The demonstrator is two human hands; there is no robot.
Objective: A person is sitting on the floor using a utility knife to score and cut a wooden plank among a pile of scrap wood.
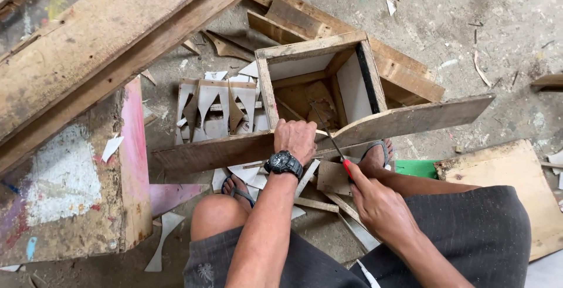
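The person is sitting low over one long wooden plank [410, 121], which is lying across the front edge of one open wooden box [319, 80]. The left hand [295, 138], with one black wristwatch [284, 163] just behind it, is pressing down flat on top of the plank, fingers curled over its far edge, near the box's front left corner. The right hand [378, 206], nearer the person than the plank, is closed tight around the red handle of one thin saw [330, 138]; its blade is slanting up across the plank and into the box. Two feet in sandals are showing just under the plank: one [237, 188] below the left hand, the other [375, 153] to the right of the saw. Many white and wooden offcuts [217, 109] are lying left of the box, too many for me to count. Two heavy boards [99, 42] are filling the corner far left of the box, and one flat panel [510, 176] is lying right of the plank's end. Bare concrete floor [504, 36] is staying open behind the box, on its right.
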